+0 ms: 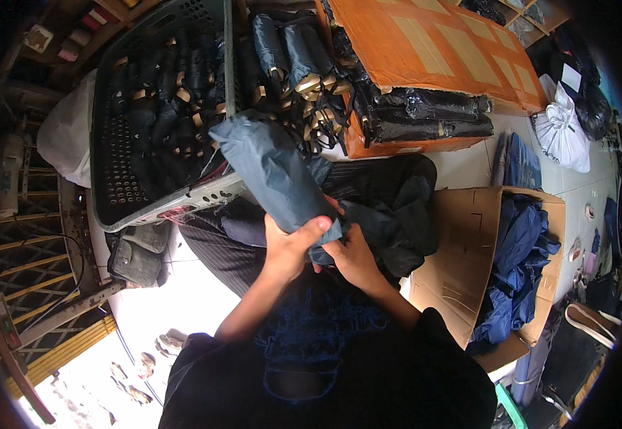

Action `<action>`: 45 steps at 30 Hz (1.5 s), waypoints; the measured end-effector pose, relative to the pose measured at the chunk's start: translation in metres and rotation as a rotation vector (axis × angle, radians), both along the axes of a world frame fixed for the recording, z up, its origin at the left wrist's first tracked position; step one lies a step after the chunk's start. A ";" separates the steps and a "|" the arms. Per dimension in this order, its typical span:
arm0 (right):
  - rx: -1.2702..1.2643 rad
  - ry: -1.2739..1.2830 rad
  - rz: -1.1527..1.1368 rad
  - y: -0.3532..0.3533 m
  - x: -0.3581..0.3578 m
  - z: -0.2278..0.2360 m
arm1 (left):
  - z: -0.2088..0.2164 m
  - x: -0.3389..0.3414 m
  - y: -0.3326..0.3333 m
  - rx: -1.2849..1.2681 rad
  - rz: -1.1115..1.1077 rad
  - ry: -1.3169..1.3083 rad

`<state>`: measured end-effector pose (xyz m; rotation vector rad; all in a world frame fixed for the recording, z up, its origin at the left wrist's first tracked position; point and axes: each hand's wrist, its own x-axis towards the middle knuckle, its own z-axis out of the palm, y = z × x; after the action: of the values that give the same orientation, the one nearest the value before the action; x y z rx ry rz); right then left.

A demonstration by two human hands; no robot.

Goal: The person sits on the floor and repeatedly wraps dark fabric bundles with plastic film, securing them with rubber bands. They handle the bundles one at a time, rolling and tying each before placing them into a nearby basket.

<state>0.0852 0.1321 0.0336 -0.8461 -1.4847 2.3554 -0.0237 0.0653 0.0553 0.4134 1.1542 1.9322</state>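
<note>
A dark grey-blue folded umbrella in a fabric sleeve [272, 168] slants up and to the left over my lap. My left hand [291, 242] is wrapped round its lower end, with the thumb across the front. Close beside it, my right hand [352, 256] is closed on the bottom edge of the same fabric. The fingertips of both hands are partly hidden behind it. Loose dark cloth [390, 229] is spread over my lap, just right of my hands.
A grey plastic basket [231, 57] with many folded umbrellas stands at the upper left. More umbrellas [300, 53] lie beside it. An orange taped carton [425, 43] is at the back. Blue cloth fills an open cardboard box [461, 250] on the right. A grey pouch [139, 254] lies left.
</note>
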 end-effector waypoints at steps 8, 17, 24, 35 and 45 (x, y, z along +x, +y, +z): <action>0.357 0.023 0.003 -0.002 0.003 0.001 | -0.021 0.006 -0.010 0.032 -0.087 0.069; 0.232 -0.103 0.107 0.005 -0.003 0.025 | -0.001 -0.015 -0.006 -0.030 0.023 0.153; 0.538 -0.044 -0.126 0.007 -0.007 0.012 | -0.005 -0.018 -0.021 -0.118 0.366 1.437; 0.292 -0.180 -0.159 0.009 -0.006 0.008 | 0.001 -0.006 -0.009 0.023 0.436 1.553; 0.043 -0.079 -0.355 0.011 -0.015 -0.013 | -0.025 0.007 -0.011 0.219 0.351 1.475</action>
<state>0.0699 0.1433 0.0209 -1.1005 -1.2828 2.0451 -0.0163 0.0541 0.0303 2.0831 1.9351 1.9290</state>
